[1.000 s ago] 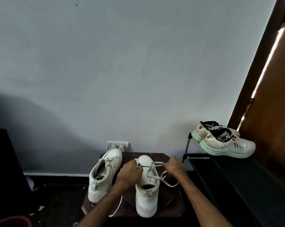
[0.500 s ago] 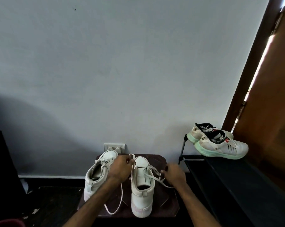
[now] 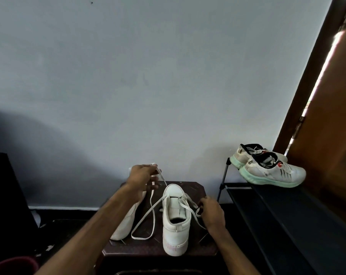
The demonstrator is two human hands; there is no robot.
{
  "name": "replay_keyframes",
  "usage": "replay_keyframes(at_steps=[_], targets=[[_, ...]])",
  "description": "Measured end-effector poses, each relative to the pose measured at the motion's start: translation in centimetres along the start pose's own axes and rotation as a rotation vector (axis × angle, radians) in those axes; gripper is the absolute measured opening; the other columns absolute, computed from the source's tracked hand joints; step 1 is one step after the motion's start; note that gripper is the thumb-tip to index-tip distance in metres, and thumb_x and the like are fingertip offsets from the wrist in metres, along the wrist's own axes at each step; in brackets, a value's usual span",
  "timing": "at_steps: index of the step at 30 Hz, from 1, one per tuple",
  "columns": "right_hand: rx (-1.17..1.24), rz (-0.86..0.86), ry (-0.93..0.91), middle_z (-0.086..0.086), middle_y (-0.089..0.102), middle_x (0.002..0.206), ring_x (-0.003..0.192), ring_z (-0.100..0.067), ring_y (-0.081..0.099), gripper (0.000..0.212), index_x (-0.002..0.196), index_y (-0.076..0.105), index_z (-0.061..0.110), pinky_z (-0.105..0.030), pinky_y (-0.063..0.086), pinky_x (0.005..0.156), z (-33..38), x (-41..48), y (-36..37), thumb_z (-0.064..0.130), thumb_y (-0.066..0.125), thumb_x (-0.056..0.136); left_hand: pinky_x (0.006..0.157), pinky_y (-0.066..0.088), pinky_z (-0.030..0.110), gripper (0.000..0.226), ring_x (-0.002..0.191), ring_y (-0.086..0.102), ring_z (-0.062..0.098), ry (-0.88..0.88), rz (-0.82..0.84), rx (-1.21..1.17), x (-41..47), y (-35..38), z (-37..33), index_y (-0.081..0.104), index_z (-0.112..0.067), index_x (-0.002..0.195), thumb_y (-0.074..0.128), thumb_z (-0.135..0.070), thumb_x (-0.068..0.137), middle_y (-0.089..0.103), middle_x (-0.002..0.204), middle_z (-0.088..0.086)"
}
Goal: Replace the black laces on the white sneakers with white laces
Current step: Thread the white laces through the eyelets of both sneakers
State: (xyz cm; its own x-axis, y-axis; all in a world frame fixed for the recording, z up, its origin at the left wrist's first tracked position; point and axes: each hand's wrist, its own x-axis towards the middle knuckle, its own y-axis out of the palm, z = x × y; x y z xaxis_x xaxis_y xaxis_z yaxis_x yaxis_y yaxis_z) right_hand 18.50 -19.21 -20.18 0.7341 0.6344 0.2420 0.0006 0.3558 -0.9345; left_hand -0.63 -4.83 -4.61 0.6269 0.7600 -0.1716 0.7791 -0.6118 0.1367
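Both grips on the white lace of one sneaker

My left grip (image 3: 143, 179) is raised above the far edge of the dark surface (image 3: 188, 249), thumb and fingers pinching one end of the white lace (image 3: 140, 237). The lace drops from there, loops on the surface between the two white sneakers and climbs back to the eyelets of the laced sneaker (image 3: 175, 225). My right grip (image 3: 212, 213) sits just beside that sneaker's right flank, with its fingers curled round the lace's other end. The second sneaker (image 3: 126, 221) lies to the left, partly hidden by my left forearm. On the black rack (image 3: 277, 215) to the right stands a pair of running shoes (image 3: 267, 171) with mint-green soles.
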Motion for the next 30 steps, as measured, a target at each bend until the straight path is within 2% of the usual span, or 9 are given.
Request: replay_keyframes(at_steps=[3, 6, 9, 12, 15, 17, 20, 25, 30], targets=[[-0.057, 0.033, -0.052, 0.001, 0.06, 0.109, 0.102, -0.018, 0.059, 0.017, 0.101, 0.066, 0.017, -0.03, 0.045, 0.076, -0.1, 0.2, 0.0, 0.01, 0.054, 0.092, 0.047, 0.05, 0.024, 0.004, 0.051, 0.056, 0.013, 0.014, 0.011, 0.033, 0.3, -0.6, -0.4, 0.056, -0.003, 0.098, 0.058, -0.006, 0.096, 0.072, 0.094, 0.017], [-0.107, 0.05, -0.06, 0.0, 0.055, 0.118, 0.115, -0.019, 0.051, 0.017, 0.11, 0.061, 0.018, -0.031, 0.045, 0.085, -0.8, 0.6, -0.1, 0.015, 0.053, 0.096, 0.045, 0.049, 0.026, 0.03, 0.049, 0.055, 0.017, 0.041, -0.028, 0.008, 0.3, -0.8, -0.3, 0.04, -0.008, 0.113, 0.06, 0.001, 0.092, 0.071, 0.086, 0.021], [-0.161, 0.089, -0.064, -0.002, 0.06, 0.118, 0.112, -0.021, 0.057, 0.018, 0.113, 0.058, 0.017, -0.033, 0.047, 0.088, -1.5, 1.4, -1.2, 0.015, 0.05, 0.097, 0.046, 0.052, 0.028, 0.025, 0.054, 0.056, 0.022, 0.097, -0.017, -0.025, 0.3, -0.9, -0.9, 0.048, -0.011, 0.108, 0.054, 0.008, 0.093, 0.066, 0.087, 0.025], [0.078, -0.009, 0.04, -0.005, 0.066, 0.098, 0.096, -0.029, 0.063, 0.009, 0.101, 0.057, 0.017, -0.033, 0.047, 0.076, -2.1, 3.2, -4.6, 0.019, 0.055, 0.092, 0.054, 0.057, 0.024, 0.027, 0.057, 0.064, 0.017, 0.177, 0.055, 0.061, 0.5, -1.2, -2.4, 0.065, -0.002, 0.101, 0.045, 0.014, 0.094, 0.063, 0.097, 0.022], [0.454, -0.152, 0.091, -0.003, 0.067, 0.074, 0.075, -0.029, 0.066, 0.018, 0.089, 0.062, 0.021, -0.035, 0.052, 0.067, -1.2, 6.2, -10.5, 0.006, 0.062, 0.079, 0.047, 0.049, 0.02, 0.029, 0.055, 0.064, 0.012, 0.271, 0.038, 0.192, -0.1, -1.0, -5.6, 0.069, -0.004, 0.104, 0.051, 0.015, 0.09, 0.071, 0.096, 0.012], [0.711, -0.183, 0.068, -0.004, 0.071, 0.066, 0.065, -0.024, 0.067, 0.016, 0.083, 0.071, 0.017, -0.039, 0.058, 0.066, 0.5, 7.9, -15.4, 0.001, 0.066, 0.082, 0.041, 0.041, 0.017, 0.02, 0.052, 0.065, 0.012, 0.401, -0.084, 0.311, -0.6, -0.9, -8.3, 0.074, -0.012, 0.097, 0.067, 0.003, 0.085, 0.075, 0.086, 0.004], [0.978, -0.198, 0.0, -0.007, 0.071, 0.071, 0.069, -0.021, 0.066, 0.008, 0.09, 0.075, 0.0, -0.032, 0.058, 0.069, 3.2, 9.9, -22.8, -0.003, 0.067, 0.087, 0.045, 0.042, 0.021, 0.005, 0.052, 0.069, 0.012, 0.569, -0.255, 0.472, -2.0, -0.3, -12.9, 0.076, -0.024, 0.08, 0.076, -0.028, 0.081, 0.074, 0.072, -0.01], [1.009, -0.323, -0.177, -0.008, 0.073, 0.078, 0.074, -0.015, 0.068, 0.011, 0.082, 0.076, 0.01, -0.027, 0.058, 0.076, 7.0, 9.4, -32.0, 0.0, 0.071, 0.083, 0.054, 0.041, 0.023, 0.032, 0.057, 0.06, 0.005, 0.723, -0.378, 0.676, -4.9, 1.6, -20.1, 0.074, -0.028, 0.072, 0.06, -0.052, 0.089, 0.068, 0.068, -0.014], [1.09, -0.411, -0.187, -0.001, 0.075, 0.083, 0.071, -0.004, 0.065, 0.009, 0.087, 0.076, 0.01, -0.028, 0.057, 0.066, 10.4, 8.8, -38.1, 0.018, 0.071, 0.088, 0.058, 0.044, 0.027, 0.012, 0.061, 0.054, 0.009, 0.821, -0.253, 0.558, -6.5, 3.5, -26.4, 0.076, -0.025, 0.083, 0.067, -0.031, 0.089, 0.068, 0.078, -0.011]])
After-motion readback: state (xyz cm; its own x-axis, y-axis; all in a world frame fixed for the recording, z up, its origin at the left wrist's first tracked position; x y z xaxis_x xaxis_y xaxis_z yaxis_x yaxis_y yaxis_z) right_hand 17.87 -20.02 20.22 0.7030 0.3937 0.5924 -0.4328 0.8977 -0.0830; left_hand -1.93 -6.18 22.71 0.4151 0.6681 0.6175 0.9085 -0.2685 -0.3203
